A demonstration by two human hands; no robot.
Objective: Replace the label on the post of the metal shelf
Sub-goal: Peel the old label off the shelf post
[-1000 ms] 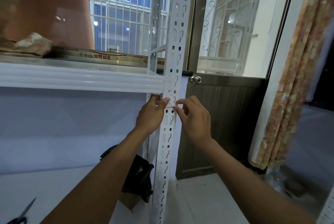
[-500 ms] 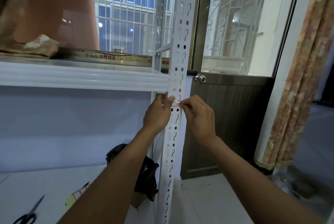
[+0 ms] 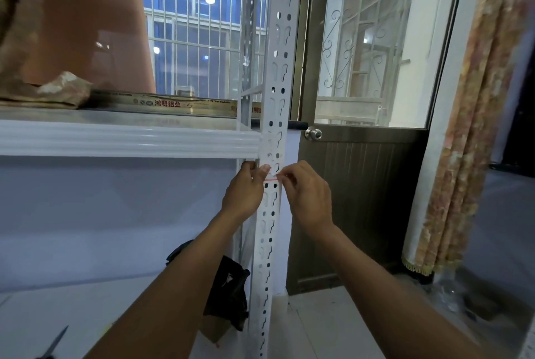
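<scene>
Post (image 3: 273, 77) of the metal shelf, just below the shelf board (image 3: 124, 138). The left hand (image 3: 246, 189) curls round the post's left edge, thumb flat on its face. The right hand (image 3: 308, 196) pinches the right end of the red-edged label (image 3: 270, 180), which lies across the post's face between the two hands.

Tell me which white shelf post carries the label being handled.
The nearer, wider front post: the red-edged label sits on it between the left hand and right hand, just below the shelf beam. The thinner rear post stands behind.
</scene>
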